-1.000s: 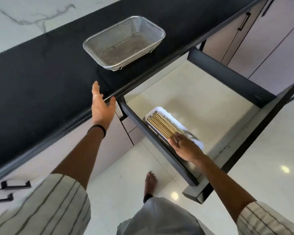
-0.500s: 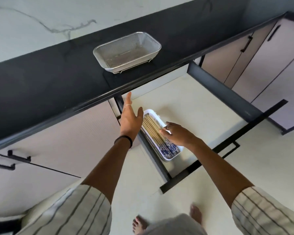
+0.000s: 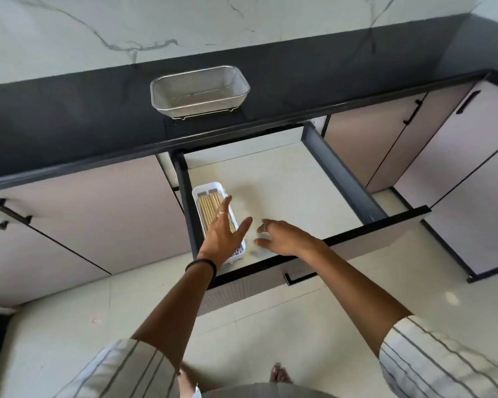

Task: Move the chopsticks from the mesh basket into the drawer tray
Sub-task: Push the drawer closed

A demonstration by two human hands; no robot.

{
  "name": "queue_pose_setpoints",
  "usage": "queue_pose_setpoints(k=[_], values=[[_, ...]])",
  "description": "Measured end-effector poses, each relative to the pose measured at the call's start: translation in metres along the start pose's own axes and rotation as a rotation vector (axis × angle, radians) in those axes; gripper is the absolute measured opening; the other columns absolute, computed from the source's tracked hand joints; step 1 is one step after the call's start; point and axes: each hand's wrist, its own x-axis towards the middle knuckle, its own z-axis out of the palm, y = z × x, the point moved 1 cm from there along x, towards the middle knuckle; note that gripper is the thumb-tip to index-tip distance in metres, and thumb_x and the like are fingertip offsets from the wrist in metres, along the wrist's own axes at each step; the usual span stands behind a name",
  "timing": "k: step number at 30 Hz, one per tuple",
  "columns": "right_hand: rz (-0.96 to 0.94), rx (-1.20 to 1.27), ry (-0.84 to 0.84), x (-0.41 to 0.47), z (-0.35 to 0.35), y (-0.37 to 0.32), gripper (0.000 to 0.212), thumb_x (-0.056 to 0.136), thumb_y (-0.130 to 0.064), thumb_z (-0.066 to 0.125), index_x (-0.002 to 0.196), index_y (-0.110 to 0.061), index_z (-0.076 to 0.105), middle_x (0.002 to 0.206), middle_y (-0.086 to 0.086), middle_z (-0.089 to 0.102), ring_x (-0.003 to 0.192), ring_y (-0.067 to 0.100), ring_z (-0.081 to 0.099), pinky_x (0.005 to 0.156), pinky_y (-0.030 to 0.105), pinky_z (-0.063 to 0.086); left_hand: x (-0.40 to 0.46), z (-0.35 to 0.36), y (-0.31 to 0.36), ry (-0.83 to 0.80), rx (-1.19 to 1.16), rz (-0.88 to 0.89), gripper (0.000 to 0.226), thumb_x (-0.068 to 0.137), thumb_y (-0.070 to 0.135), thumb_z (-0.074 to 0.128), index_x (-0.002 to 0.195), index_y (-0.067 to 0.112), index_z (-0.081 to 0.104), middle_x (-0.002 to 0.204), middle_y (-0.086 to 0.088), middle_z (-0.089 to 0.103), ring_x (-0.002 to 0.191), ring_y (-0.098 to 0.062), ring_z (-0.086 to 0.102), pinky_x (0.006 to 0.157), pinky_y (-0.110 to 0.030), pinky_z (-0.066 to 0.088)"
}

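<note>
Two bare hands reach over the pulled-out drawer [image 3: 285, 179]. The left hand [image 3: 223, 235] hovers above the near end of the white drawer tray [image 3: 203, 189], fingers straight and spread, its grip released and holding nothing; it hides the tray's middle and near part. The right hand [image 3: 285, 237] hangs just beside it at 3 o'clock, over the bare drawer floor, fingers loosely curled, grip likewise released and holding nothing. The chopsticks [image 3: 209, 205] lie side by side lengthwise in the tray, which sits against the drawer's left wall, at 9 o'clock within the drawer. The mesh basket [image 3: 199, 91] stands on the black tabletop [image 3: 69, 116] at 12 o'clock from the drawer, well apart from both hands, with no chopsticks showing inside. Pale cabinet doors [image 3: 84, 214] with black handles flank the drawer at 9 and 3 o'clock, and a marble-patterned wall [image 3: 127, 27] rises behind the tabletop. A black band [image 3: 201, 265] circles the left wrist, and striped sleeves [image 3: 431, 360] cover both upper arms. Bare toes [image 3: 279, 374] show on the tiled floor [image 3: 270, 326] at 6 o'clock.
</note>
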Motion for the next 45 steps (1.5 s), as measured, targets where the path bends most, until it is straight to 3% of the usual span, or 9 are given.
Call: queue_pose_setpoints(k=[3,6,10,14,17,26,36,42,45], values=[[0.024,0.050,-0.085,-0.015,0.001,0.015,0.065,0.086,-0.059,0.051,0.135,-0.015,0.047,0.150,0.005,0.039,0.133,0.024,0.042,0.106,0.037,0.036,-0.021,0.019,-0.009,-0.121,0.169,-0.020,0.076,0.097,0.048,0.052,0.157,0.016,0.016,0.163,-0.007,0.023,0.149,-0.024,0.026,0.121,-0.041,0.021],[0.009,0.041,-0.078,-0.027,0.010,0.024,0.074,0.084,-0.070,0.041,0.137,-0.018,0.044,0.152,0.001,0.036,0.134,0.023,0.041,0.107,0.038,0.036,-0.040,0.031,-0.023,-0.112,0.400,-0.024,0.069,0.100,0.055,0.038,0.157,0.022,0.017,0.164,0.002,0.019,0.151,-0.018,0.022,0.123,-0.044,0.014],[-0.150,-0.205,0.010,-0.037,0.031,0.032,0.075,0.087,-0.071,0.028,0.140,-0.019,0.041,0.156,-0.001,0.028,0.145,0.014,0.020,0.115,0.044,0.015,-0.060,0.037,-0.040,-0.125,0.583,-0.031,0.069,0.099,0.062,0.026,0.158,0.028,0.013,0.165,0.007,0.014,0.153,-0.012,0.012,0.124,-0.043,0.004],[-0.196,-0.259,0.103,-0.036,0.042,0.037,0.073,0.089,-0.068,0.018,0.140,-0.022,0.039,0.157,-0.002,0.025,0.147,0.009,0.010,0.116,0.045,0.005,-0.064,0.037,-0.043,-0.142,0.708,-0.026,0.090,0.083,0.077,-0.001,0.158,0.028,0.008,0.166,0.007,0.007,0.154,-0.012,0.004,0.125,-0.043,0.001],[-0.214,-0.273,0.135,-0.032,0.042,0.035,0.092,0.075,-0.075,0.000,0.138,-0.023,0.041,0.157,-0.002,0.026,0.147,0.010,0.009,0.115,0.047,0.005,-0.062,0.035,-0.043,-0.132,0.729,-0.024,0.107,0.070,0.085,-0.017,0.158,0.028,0.007,0.165,0.008,0.004,0.154,-0.012,0.001,0.125,-0.044,0.001],[-0.219,-0.254,0.165,0.002,0.028,0.034,0.096,0.070,-0.077,-0.003,0.135,-0.025,0.045,0.156,-0.003,0.027,0.147,0.011,0.010,0.115,0.046,0.006,-0.025,0.025,-0.051,-0.133,0.722,-0.040,0.082,0.090,0.072,0.020,0.158,0.028,0.004,0.166,0.006,0.002,0.154,-0.013,-0.002,0.125,-0.043,-0.001],[-0.228,-0.290,0.208,0.070,-0.001,0.028,0.090,0.073,-0.076,0.003,0.131,-0.024,0.047,0.155,-0.004,0.029,0.147,0.011,0.012,0.115,0.045,0.009,0.043,-0.002,-0.062,-0.114,0.704,0.054,0.116,0.063,0.095,-0.013,0.157,0.029,-0.002,0.161,0.012,-0.009,0.152,-0.012,-0.008,0.124,-0.045,-0.003],[-0.217,-0.274,0.207,0.124,-0.026,0.022,0.095,0.071,-0.077,-0.001,0.133,-0.023,0.046,0.156,-0.003,0.026,0.147,0.012,0.011,0.116,0.045,0.008,0.098,-0.022,-0.074,-0.146,0.786,0.100,0.098,0.085,0.076,0.044,0.153,0.033,-0.013,0.159,0.011,-0.015,0.151,-0.014,-0.013,0.124,-0.043,-0.006],[-0.193,-0.279,0.254,0.144,-0.035,0.016,0.093,0.072,-0.075,0.000,0.136,-0.023,0.044,0.157,-0.002,0.024,0.147,0.013,0.010,0.117,0.047,0.006,0.123,-0.035,-0.077,-0.160,0.811,0.119,0.087,0.096,0.054,0.049,0.144,0.035,-0.021,0.155,0.010,-0.022,0.152,-0.018,-0.013,0.121,-0.041,-0.011]])
